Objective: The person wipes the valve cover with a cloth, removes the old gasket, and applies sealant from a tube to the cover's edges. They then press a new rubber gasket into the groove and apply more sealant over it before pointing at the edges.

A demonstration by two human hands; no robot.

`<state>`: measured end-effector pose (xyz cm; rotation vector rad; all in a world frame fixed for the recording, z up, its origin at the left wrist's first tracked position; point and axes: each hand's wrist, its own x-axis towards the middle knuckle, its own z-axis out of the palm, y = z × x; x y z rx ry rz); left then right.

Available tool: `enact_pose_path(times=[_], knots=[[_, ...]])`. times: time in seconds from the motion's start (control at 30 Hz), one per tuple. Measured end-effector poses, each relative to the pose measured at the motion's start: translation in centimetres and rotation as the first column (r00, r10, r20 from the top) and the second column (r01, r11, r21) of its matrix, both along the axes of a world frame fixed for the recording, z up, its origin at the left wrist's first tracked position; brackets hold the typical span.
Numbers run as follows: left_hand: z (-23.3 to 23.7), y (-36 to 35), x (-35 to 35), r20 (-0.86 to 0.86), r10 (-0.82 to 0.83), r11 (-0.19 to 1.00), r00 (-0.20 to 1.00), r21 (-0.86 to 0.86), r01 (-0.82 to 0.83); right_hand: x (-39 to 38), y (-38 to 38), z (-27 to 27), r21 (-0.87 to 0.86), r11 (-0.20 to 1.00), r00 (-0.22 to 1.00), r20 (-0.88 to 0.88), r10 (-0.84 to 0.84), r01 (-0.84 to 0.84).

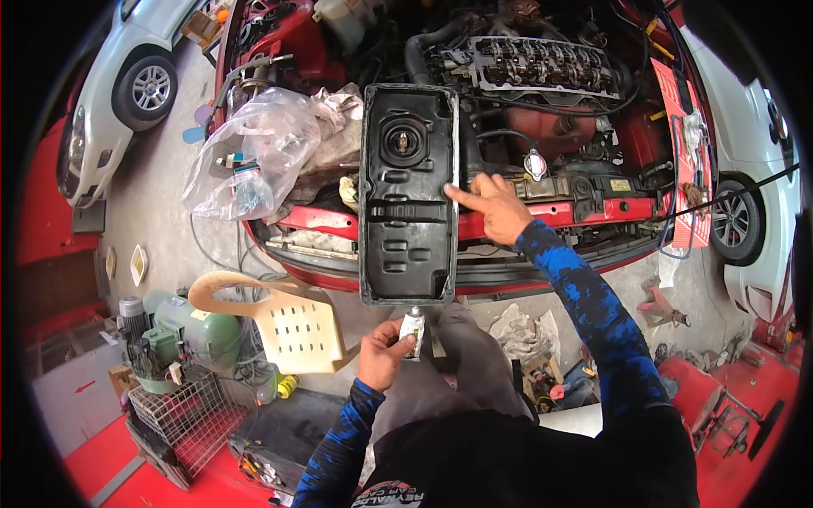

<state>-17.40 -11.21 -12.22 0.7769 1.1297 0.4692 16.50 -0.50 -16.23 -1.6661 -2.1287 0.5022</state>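
Observation:
A black valve cover (407, 245) lies with its hollow inner side up across the front edge of the red car's engine bay. My right hand (500, 206) is at the cover's right rim, its index finger stretched out and touching the rim, the other fingers partly bent. Below the cover's near end, my left hand (383, 351) holds a small white tube (412, 333) between thumb and fingers, nozzle up. Behind the cover, the engine's open top (542, 66) shows its valve gear.
A clear plastic bag (254, 152) with small packages rests left of the cover. Below it stands a cream plastic chair (301, 326). A green compressor (199, 334) is at lower left. A red-and-white strip (677, 144) lies along the bay's right side. White cars (106, 110) flank both sides.

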Motion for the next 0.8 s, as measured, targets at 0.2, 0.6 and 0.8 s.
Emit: enact_pose_path(times=[0.2, 0.6, 0.8], knots=[[-0.2, -0.5, 0.1, 0.054, 0.023, 0.999, 0.998, -0.039, -0.021, 1.8, 2.2, 2.0, -0.080, 0.997, 0.982, 0.186, 0.023, -0.008], [0.3, -0.6, -0.5, 0.012, -0.029, 1.000, 1.000, -0.005, 0.029, 5.7, 10.3, 1.6, 0.061, 0.995, 0.912, 0.398, -0.096, 0.078], [1.1, -0.8, -0.7, -0.015, -0.031, 1.000, 0.999, 0.002, 0.031, 5.6, 11.4, 0.7, 0.020, 0.992, 0.915, 0.384, -0.122, 0.123]])
